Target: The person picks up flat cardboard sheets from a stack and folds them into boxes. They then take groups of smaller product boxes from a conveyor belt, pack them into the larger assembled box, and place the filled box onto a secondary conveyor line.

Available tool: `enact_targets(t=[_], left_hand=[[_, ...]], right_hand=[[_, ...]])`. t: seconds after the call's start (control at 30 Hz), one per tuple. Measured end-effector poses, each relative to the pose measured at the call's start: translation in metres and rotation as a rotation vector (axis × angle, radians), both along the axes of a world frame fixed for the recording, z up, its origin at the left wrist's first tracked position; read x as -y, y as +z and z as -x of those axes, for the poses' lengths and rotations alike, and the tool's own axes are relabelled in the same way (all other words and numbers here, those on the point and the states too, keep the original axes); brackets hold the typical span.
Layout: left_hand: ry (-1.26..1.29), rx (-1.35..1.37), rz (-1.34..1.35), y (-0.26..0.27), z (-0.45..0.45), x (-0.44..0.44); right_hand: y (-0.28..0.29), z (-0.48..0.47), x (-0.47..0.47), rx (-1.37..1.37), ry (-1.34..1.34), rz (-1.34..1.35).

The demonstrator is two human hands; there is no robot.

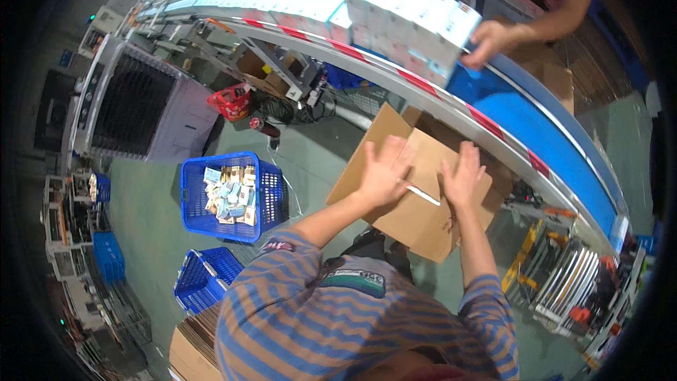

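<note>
A brown cardboard box is in front of my body beside the conveyor, some of its flaps angled outward. My left hand lies on its cardboard, fingers spread and slightly blurred. My right hand rests on the right part of the same box with its thumb apart from the fingers. Between the hands a narrow white strip runs across the cardboard; I cannot tell whether it is tape or a gap. The box's underside is hidden.
Across the blue conveyor belt, a co-worker's hands grip a block of white cartons. More cartons line the belt. A blue basket of small packets, another blue basket and stacked cardboard stand left.
</note>
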State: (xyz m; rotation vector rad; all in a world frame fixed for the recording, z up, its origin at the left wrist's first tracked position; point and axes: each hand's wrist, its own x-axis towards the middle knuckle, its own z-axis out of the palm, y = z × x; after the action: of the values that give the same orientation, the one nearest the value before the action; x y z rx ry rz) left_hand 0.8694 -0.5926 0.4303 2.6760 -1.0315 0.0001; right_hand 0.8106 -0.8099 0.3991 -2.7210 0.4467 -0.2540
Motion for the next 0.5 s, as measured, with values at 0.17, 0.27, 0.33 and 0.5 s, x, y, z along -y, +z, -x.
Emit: enact_targets(t=[0.17,0.27,0.33,0.5], left_hand=[[0.685,-1.082,0.345,-0.028,-0.038,-0.150],[0.327,-0.536,0.182,0.009,-0.058,-0.088],[0.028,-0.215,0.168,0.037,-0.075,-0.013],[-0.578,-0.102,0.336,-0.010,-0.031,0.068]], right_hand=[[-0.009,-0.025,-0.031,-0.205,0.008,0.088],[-0.018,0.015,-0.019,-0.121,-0.185,0.085],[-0.001,0.051,-0.019,-0.282,-0.507,-0.059],[-0.002,0.080,-0.026,0.338,-0.652,-0.703]])
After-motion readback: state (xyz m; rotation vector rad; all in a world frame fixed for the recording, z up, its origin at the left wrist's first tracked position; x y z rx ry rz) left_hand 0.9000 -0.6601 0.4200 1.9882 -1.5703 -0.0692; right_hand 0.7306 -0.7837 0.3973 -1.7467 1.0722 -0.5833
